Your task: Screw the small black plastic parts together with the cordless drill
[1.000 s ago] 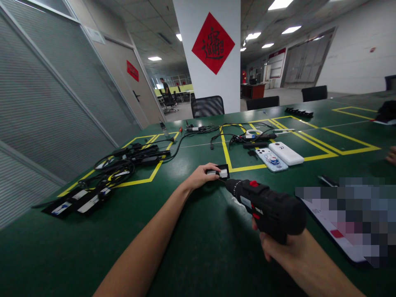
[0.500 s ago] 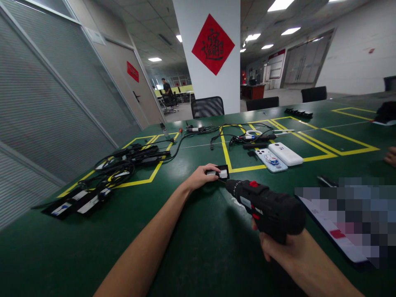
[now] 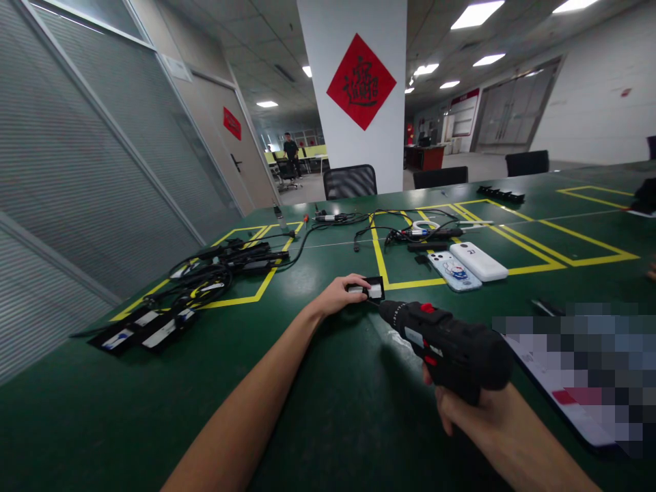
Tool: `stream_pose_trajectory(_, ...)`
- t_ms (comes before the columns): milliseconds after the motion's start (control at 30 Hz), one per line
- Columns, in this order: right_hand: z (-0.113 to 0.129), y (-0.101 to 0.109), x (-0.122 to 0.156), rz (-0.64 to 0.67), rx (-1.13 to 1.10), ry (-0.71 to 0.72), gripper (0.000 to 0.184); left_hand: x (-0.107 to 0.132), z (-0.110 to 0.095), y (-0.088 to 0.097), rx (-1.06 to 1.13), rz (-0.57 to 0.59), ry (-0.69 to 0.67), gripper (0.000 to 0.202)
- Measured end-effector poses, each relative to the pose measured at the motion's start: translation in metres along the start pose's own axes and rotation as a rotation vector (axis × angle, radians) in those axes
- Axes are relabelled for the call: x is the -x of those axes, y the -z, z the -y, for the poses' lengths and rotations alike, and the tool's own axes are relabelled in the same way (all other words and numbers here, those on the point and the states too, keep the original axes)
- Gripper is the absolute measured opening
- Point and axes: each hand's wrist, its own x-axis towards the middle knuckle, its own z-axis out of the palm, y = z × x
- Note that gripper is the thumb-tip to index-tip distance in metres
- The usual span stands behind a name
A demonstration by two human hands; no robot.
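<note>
My left hand is closed on a small black box with a white label, pressing it against the green table. A black cordless screwdriver with red buttons is gripped in my right hand. Its tip points at the near right corner of the small box and meets it there.
Black adapters and tangled cables lie at the left inside yellow tape lines. Two phones and more cables sit beyond the box. A blurred sheet lies at the right. A pillar and office chairs stand behind the table.
The view has shifted slightly, so everything sits a little lower and to the right. Both hands, the box and the screwdriver keep the same pose.
</note>
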Motion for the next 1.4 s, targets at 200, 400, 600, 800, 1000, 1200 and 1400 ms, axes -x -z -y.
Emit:
stream_pose_trajectory(200,-0.0012,0.0008,-0.0007,0.031,-0.040,-0.016,0.018,-0.0016,0.0048,-0.0001,-0.004,0.010,0.006,0.030)
stream_pose_trajectory(400,-0.0012,0.0018,-0.0004,0.042,-0.050,-0.009,0.016,-0.0022,0.0093,0.0000,-0.012,-0.011,0.028,0.031)
stream_pose_trajectory(600,-0.0007,0.0025,-0.0002,0.032,-0.059,-0.020,0.019,-0.0018,0.0079,-0.0006,-0.004,-0.003,0.011,0.030)
stream_pose_trajectory(800,-0.0051,0.0017,-0.0018,0.025,-0.050,-0.017,0.020,-0.0010,0.0043,-0.0002,-0.025,0.004,0.006,0.029)
stream_pose_trajectory(1000,-0.0012,0.0013,-0.0006,0.023,-0.039,-0.043,0.020,-0.0014,0.0049,-0.0005,-0.015,0.000,0.004,0.028)
stream_pose_trajectory(1200,0.0011,0.0019,0.0007,0.009,-0.056,-0.054,0.021,-0.0019,0.0040,-0.0005,-0.030,0.013,-0.005,0.028)
stream_pose_trajectory(1400,0.0002,0.0025,-0.0001,0.018,-0.078,-0.038,0.019,-0.0024,0.0046,0.0000,-0.029,0.025,-0.006,0.028)
